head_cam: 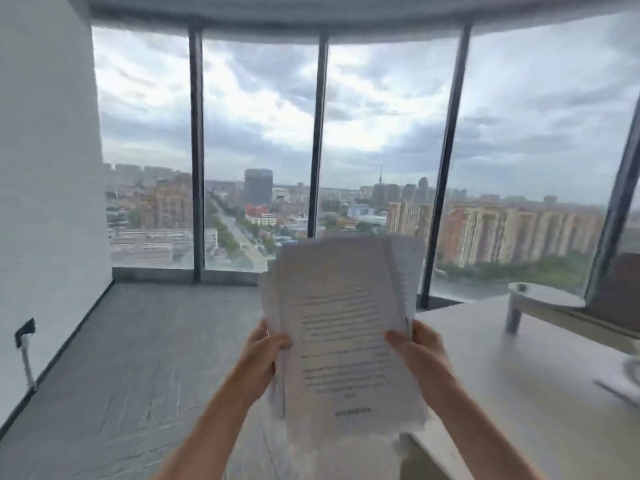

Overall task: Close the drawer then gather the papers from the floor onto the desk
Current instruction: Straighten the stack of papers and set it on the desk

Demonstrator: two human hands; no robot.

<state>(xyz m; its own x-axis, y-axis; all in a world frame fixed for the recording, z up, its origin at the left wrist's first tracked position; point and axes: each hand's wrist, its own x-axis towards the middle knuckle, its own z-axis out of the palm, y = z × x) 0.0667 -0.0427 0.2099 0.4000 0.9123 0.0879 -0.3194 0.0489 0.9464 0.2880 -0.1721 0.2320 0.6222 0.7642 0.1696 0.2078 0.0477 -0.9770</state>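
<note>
A stack of printed white papers (343, 327) is held upright in front of me, slightly fanned, with text facing me. My left hand (263, 355) grips the stack's left edge, thumb on the front. My right hand (419, 348) grips the right edge the same way. The pale desk (512, 386) lies to the right, its corner just below the papers. The drawer is out of view. The image is blurred by motion.
A grey monitor stand (540, 299) and a dark screen (620, 289) sit at the back of the desk. Something white (627, 375) lies at the desk's right edge. Grey floor (131, 358) spreads left, ending at tall windows (263, 150). A wall socket (25, 332) with a cable is at left.
</note>
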